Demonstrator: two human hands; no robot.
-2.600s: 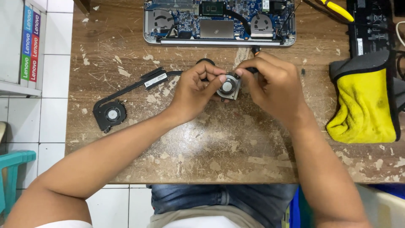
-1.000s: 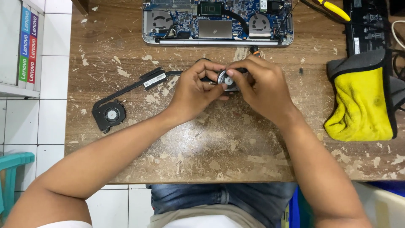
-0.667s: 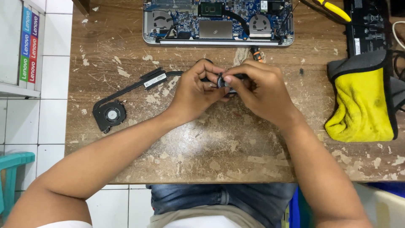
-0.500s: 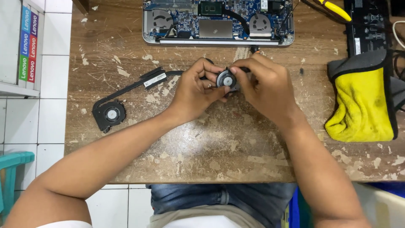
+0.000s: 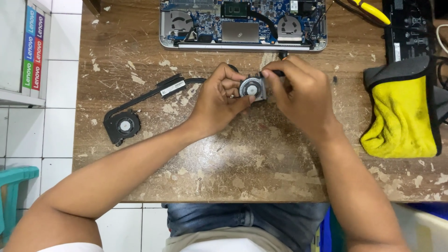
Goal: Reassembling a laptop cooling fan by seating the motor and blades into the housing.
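While the left hand (image 5: pixel 219 100) and right hand (image 5: pixel 298 93) pinch a small cooling fan (image 5: pixel 252 87) between their fingertips above the worn wooden surface (image 5: pixel 261 163), an opened laptop (image 5: pixel 242 23) lies at twelve o'clock, a second fan with heat pipe (image 5: pixel 122 126) at nine, a yellow cloth (image 5: pixel 403 116) at three.

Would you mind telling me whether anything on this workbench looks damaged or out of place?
The wooden table is badly worn, its surface flaking in pale patches. The laptop lies open with its circuit board exposed. Both hands grip a small fan.
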